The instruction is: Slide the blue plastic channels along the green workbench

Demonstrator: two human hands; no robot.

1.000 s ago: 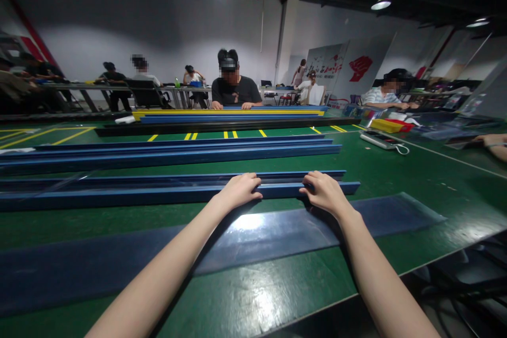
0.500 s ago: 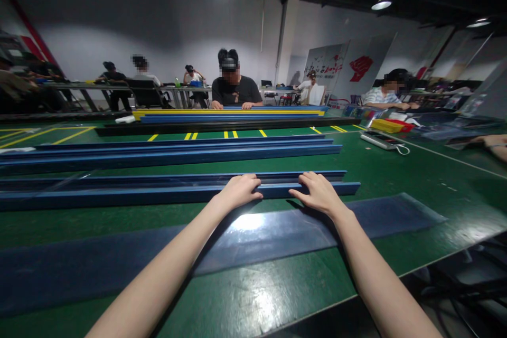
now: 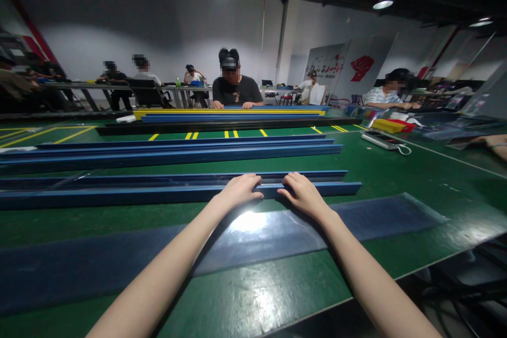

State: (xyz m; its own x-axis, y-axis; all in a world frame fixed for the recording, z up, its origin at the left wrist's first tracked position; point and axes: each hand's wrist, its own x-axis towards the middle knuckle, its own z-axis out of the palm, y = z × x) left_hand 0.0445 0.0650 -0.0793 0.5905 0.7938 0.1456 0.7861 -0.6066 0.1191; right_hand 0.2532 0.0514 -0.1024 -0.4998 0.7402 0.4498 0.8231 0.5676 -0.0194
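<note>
A long blue rail lies across the green table in front of me. My left hand grips its near edge, fingers curled over the top. My right hand sits close beside it on the same rail, fingers bent over the edge. Under my forearms a long dark blue glossy strip lies flat on the table, parallel to the rail.
More blue rails lie further back, and yellow and blue ones lie before a seated person. A white device and a yellow tray sit at the right. Another person's hand rests at the right edge.
My right hand has slid left along the blue rail, closing the gap to my left hand. The left hand and the rail have stayed put.
</note>
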